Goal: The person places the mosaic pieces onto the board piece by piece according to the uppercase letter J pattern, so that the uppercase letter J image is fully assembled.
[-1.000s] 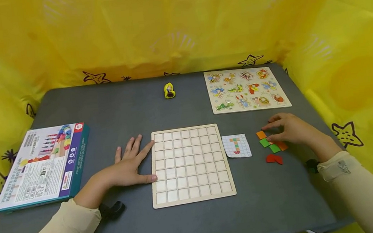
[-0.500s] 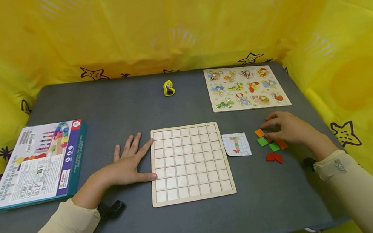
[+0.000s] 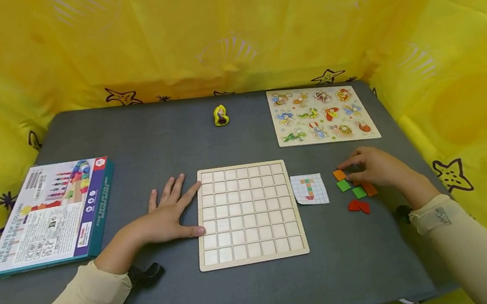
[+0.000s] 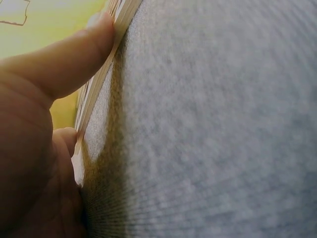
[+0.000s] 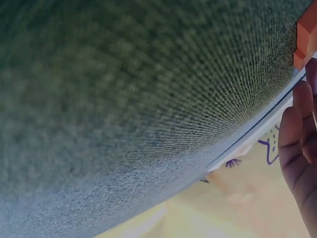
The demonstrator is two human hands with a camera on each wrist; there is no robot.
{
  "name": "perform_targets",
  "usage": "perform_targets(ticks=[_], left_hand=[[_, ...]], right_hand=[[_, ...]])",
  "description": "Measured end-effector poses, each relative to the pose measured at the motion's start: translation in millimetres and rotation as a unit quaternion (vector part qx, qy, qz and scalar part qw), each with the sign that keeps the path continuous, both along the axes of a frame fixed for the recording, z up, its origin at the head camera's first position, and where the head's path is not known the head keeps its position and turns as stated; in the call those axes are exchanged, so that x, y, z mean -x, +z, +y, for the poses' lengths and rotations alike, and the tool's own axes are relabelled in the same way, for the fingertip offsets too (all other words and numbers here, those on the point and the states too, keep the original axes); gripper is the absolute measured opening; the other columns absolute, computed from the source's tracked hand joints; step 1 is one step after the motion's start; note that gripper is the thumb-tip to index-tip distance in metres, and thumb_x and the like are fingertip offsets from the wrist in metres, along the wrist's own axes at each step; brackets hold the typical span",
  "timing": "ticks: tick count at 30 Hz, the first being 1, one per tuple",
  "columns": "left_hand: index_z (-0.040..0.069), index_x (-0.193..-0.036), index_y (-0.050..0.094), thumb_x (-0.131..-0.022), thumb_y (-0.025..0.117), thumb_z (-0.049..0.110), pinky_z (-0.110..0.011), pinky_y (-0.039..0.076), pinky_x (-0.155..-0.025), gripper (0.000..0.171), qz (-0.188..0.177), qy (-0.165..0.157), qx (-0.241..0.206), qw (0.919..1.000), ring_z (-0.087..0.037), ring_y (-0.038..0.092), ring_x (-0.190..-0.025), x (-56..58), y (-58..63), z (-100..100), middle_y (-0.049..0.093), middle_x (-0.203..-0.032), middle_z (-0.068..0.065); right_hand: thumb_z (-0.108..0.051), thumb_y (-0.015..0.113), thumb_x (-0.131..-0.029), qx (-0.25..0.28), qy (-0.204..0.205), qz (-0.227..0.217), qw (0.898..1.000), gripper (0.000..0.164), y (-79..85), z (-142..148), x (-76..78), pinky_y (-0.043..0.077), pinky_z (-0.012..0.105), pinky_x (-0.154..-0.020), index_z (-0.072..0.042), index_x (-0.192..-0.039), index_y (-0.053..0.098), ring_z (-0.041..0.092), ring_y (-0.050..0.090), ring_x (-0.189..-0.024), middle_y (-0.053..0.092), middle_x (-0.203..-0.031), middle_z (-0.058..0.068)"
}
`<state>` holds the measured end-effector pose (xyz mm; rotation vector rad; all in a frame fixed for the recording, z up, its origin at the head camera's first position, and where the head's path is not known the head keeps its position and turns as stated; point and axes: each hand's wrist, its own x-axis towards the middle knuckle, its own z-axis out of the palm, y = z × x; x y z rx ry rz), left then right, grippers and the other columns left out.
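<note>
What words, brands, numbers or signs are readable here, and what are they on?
"FIVE SETS OF COLUMN": on the box, side and top; its second line is too blurred.
The box's small print, barcode number and red logo: too small to read.
Marks on the right cuff: too unclear to read.

A pale wooden board (image 3: 250, 214) with seven-by-seven square cells lies flat on the desk (image 3: 258, 296), the left hand (image 3: 169, 220) touching its left edge. Well to its right, orange tiles (image 3: 369, 188) and green tiles (image 3: 359, 192) cluster flat by the right hand (image 3: 375, 172); red pieces (image 3: 353, 205) lie just nearer.
</note>
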<state>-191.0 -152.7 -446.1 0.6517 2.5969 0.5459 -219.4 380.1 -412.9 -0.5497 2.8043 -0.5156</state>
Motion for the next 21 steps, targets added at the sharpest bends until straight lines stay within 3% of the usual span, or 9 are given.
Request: perform_targets(ticks=[5, 11, 17, 21], left_hand=[[0.027, -0.16, 0.005, -0.076, 0.063, 0.075, -0.069, -0.014, -0.102, 0.113, 0.002, 0.001, -0.003, 1.0, -0.037, -0.019, -0.144, -0.7, 0.2, -0.6, -0.016, -0.161, -0.016], [0.027, -0.16, 0.006, -0.078, 0.065, 0.071, -0.068, -0.015, -0.102, 0.11, 0.009, 0.004, -0.018, 0.9998, -0.037, -0.019, -0.144, -3.3, 0.2, -2.4, -0.015, -0.161, -0.016], [0.029, -0.159, 0.006, -0.077, 0.064, 0.073, -0.067, -0.014, -0.103, 0.11, 0.009, 0.005, -0.008, 0.9999, -0.036, -0.019, -0.145, -3.7, 0.5, -1.9, -0.015, -0.161, -0.015], [0.03, -0.159, 0.005, -0.076, 0.063, 0.075, -0.068, -0.015, -0.102, 0.111, 0.005, 0.004, 0.001, 1.0, -0.035, -0.019, -0.145, -2.9, 0.4, -0.2, -0.016, -0.161, -0.014]], right_hand=[[-0.024, 0.079, -0.085, -0.019, 0.016, 0.017, 1.0, 0.026, 2.1, -2.9, 2.7, 0.045, 0.046, -0.082, -0.014, -0.109, 0.076, 0.023, 0.057, -0.094, 0.062, -0.105, 0.005], [-0.024, 0.08, -0.084, -0.006, 0.021, 0.04, 0.999, 0.023, 11.7, -27.8, 2.6, 0.046, 0.038, -0.072, -0.014, -0.104, 0.077, 0.014, 0.055, -0.077, 0.063, -0.094, -0.003], [-0.02, 0.08, -0.083, 0.036, 0.114, 0.085, 0.989, 0.02, 19.8, -101.3, 8.2, 0.045, 0.032, -0.063, -0.015, -0.102, 0.077, 0.012, 0.053, -0.07, 0.063, -0.087, -0.006], [-0.021, 0.079, -0.084, 0.045, 0.147, 0.084, 0.984, 0.02, 23.8, -162.8, 12.5, 0.045, 0.031, -0.063, -0.013, -0.102, 0.076, 0.011, 0.053, -0.07, 0.062, -0.085, -0.003]])
